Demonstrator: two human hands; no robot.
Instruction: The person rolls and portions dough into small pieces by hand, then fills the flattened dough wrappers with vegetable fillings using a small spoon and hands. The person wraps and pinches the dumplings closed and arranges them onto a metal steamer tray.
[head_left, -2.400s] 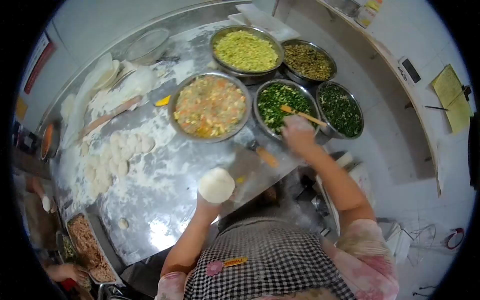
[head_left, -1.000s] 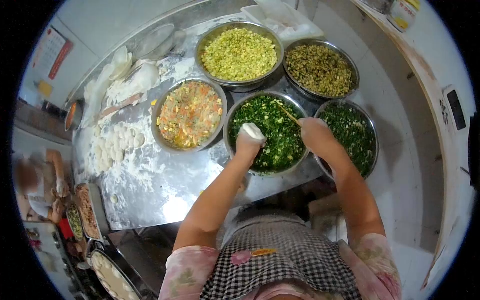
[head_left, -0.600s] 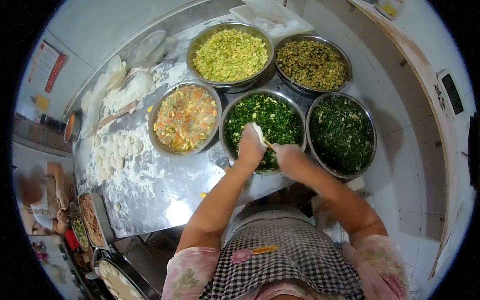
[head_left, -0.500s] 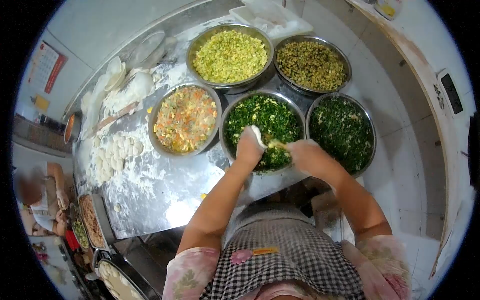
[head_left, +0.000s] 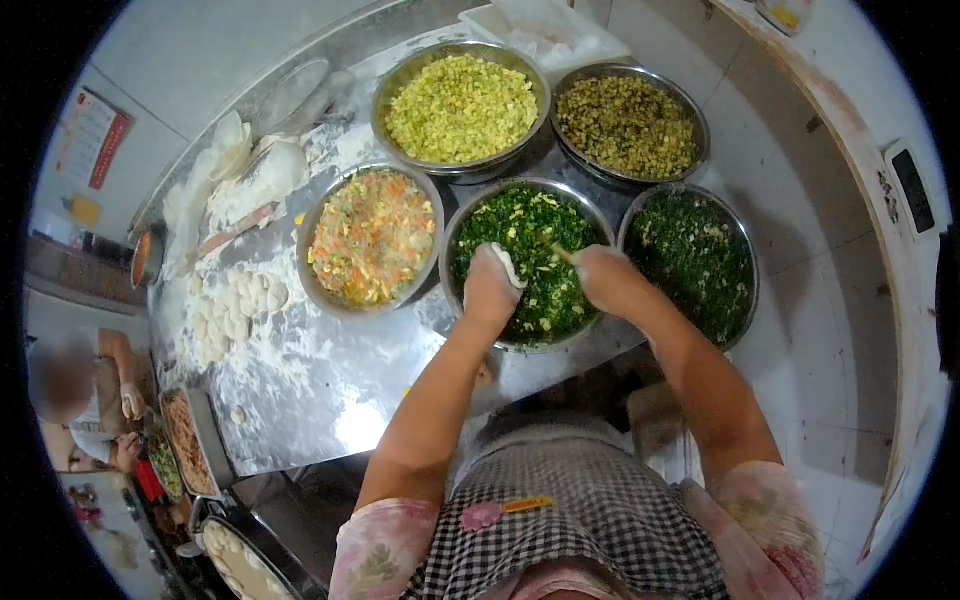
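Note:
Above the near left part of a steel bowl (head_left: 458, 300) of chopped greens, my left hand (head_left: 490, 290) is cupped around a white dough wrapper (head_left: 510, 267). Its fingers are closed beneath the dough. My right hand (head_left: 607, 278) is over the right rim of the same bowl, closed on a wooden stick (head_left: 562, 254) whose tip points down toward the greens (head_left: 556, 290). What lies inside the folded wrapper cannot be made out. The two hands are apart.
Bowls of carrot-and-egg mix (head_left: 372, 240), yellow-green filling (head_left: 462, 108), brown-green filling (head_left: 628, 125) and darker greens (head_left: 688, 262) stand around. Dough pieces (head_left: 237, 308) and a rolling pin (head_left: 235, 230) lie on the floury steel table (head_left: 300, 400). At far left, a co-worker's hand (head_left: 132, 402) shows.
The left hand has come from the table's front over the greens with the wrapper. The stick touched the wrapper and has since drawn back to the right with my right hand.

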